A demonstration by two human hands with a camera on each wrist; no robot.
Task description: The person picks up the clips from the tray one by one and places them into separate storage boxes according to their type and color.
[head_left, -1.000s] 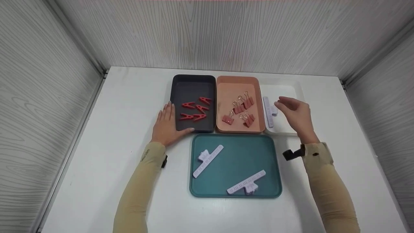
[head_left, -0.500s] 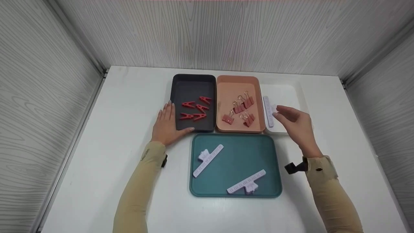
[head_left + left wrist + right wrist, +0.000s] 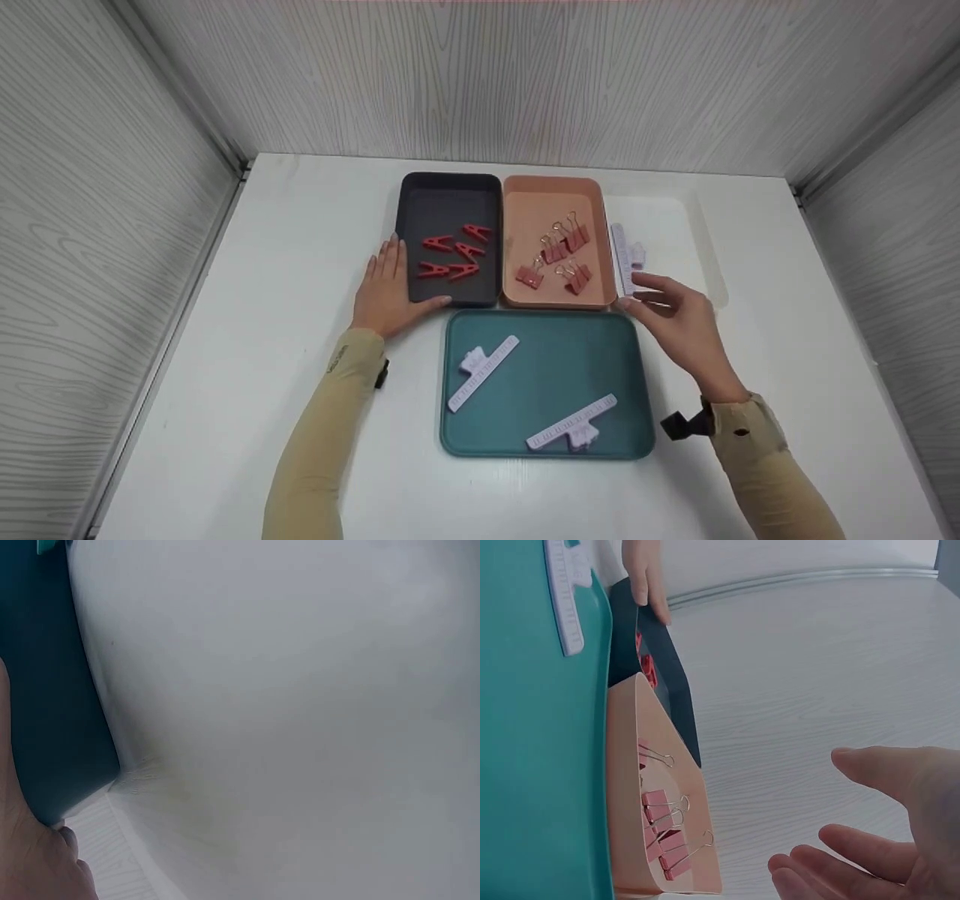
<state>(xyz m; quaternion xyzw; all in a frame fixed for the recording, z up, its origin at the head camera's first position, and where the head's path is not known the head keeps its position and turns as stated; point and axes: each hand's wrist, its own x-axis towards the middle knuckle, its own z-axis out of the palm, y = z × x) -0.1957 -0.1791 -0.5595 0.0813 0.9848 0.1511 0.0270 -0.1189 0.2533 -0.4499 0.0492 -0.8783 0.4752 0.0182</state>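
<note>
My left hand [image 3: 382, 294] rests with straight fingers along the left side of the black tray [image 3: 450, 201], which holds several red clothespins [image 3: 467, 251]; its thumb lies along the front. My right hand [image 3: 679, 322] is over the near left corner of the white tray [image 3: 667, 221]. Nothing is between its fingers, and thumb and fingertips stand apart in the right wrist view. Just beyond those fingertips, a lilac bag clip [image 3: 621, 251] lies along the white tray's left side. Two more such clips, an upper-left one [image 3: 484, 373] and a lower one [image 3: 571, 422], lie on the teal tray [image 3: 555, 360].
Between the black and white trays stands an orange tray [image 3: 540, 199] with several pink binder clips [image 3: 555, 250]. The teal tray sits in front of this row. A wood-patterned panel [image 3: 525, 82] rises behind the white table [image 3: 300, 247], with side panels left and right.
My right hand has moved back toward me, from above the white tray to its near left corner. The lilac clip there stays in place. My left hand has not moved.
</note>
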